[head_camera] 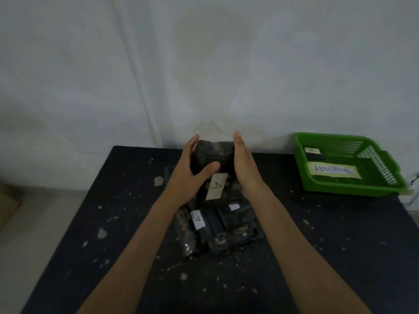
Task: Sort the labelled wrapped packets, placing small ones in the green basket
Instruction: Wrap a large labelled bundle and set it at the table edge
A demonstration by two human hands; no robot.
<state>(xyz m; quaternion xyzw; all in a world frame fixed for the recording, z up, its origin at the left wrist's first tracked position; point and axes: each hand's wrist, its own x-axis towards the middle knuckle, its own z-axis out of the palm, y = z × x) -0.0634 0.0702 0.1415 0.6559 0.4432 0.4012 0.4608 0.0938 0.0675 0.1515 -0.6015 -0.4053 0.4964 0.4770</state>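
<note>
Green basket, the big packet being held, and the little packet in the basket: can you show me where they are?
Green basket (301, 152): head view, on its left rim.
Big packet (216, 186): head view, on its white A label.
Little packet (314, 153): head view, on its middle, inside the basket's far left corner.

I seem to be in a bare workroom: a black, paint-flecked tabletop (90, 245) fills the lower frame, a stained white wall (204, 64) above, a green plastic basket (322, 189) labelled "ABNORMAL" at right.

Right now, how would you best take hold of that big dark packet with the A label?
Probably by its two long flanks, one hand from each side, as the left hand and right hand do: the large packet looks too bulky for one hand.
</note>
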